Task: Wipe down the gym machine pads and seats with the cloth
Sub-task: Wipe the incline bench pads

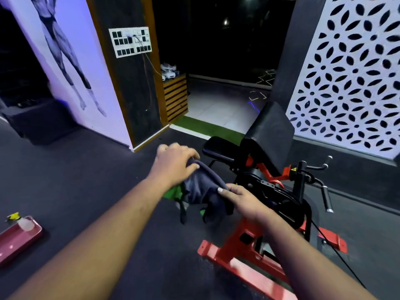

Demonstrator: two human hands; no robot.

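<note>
Gym machine (249,239) with red frame stands on dark floor (86,169), right of centre. Black angled pad (268,131) on top, small black seat (218,148) just beside it on left. Dark cloth (203,189) hangs in air in front of machine, between both hands, not touching pad or seat. Left hand (175,161) grips upper edge of cloth, fingers curled over it. Right hand (242,198) pinches lower edge, thumb on top. Red tray (19,239) with small bottle (23,223) lies on floor at far left.
</note>
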